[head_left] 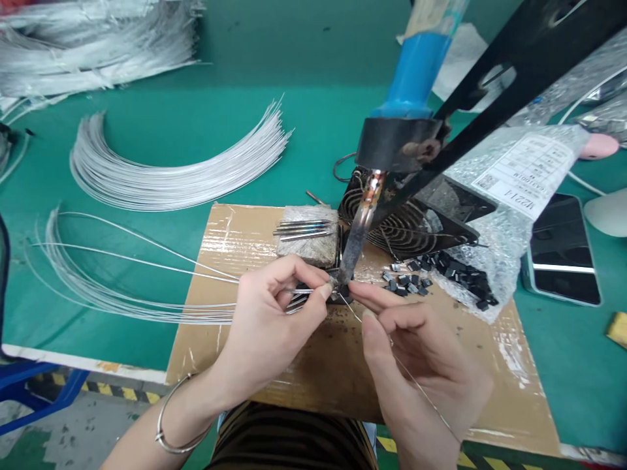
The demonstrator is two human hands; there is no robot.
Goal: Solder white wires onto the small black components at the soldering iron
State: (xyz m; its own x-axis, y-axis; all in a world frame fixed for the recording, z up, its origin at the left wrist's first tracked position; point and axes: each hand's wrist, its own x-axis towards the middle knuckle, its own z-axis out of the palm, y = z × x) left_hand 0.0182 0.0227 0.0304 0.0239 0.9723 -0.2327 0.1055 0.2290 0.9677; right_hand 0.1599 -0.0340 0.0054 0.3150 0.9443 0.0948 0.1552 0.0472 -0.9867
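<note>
My left hand (284, 313) is closed in a pinch on a thin white wire (196, 273), its end close under the soldering iron tip (350, 258). Between thumb and forefinger of my right hand (416, 365) runs a strand of solder wire (353, 312), which reaches up to the same spot. The iron has a blue handle (414, 72) and hangs tip down in a black clamp (392, 142). What exactly meets at the tip is too small to make out. More white wires (206, 314) pass beneath my left hand.
Thin metal rods (304, 228) lie on a whitish block (306, 251) on the cardboard (235, 228). A black fan (406, 228), small black connectors (460, 277), a bubble-wrap bag (509, 228) and a phone (563, 251) are right. A white wire bundle (181, 186) lies behind.
</note>
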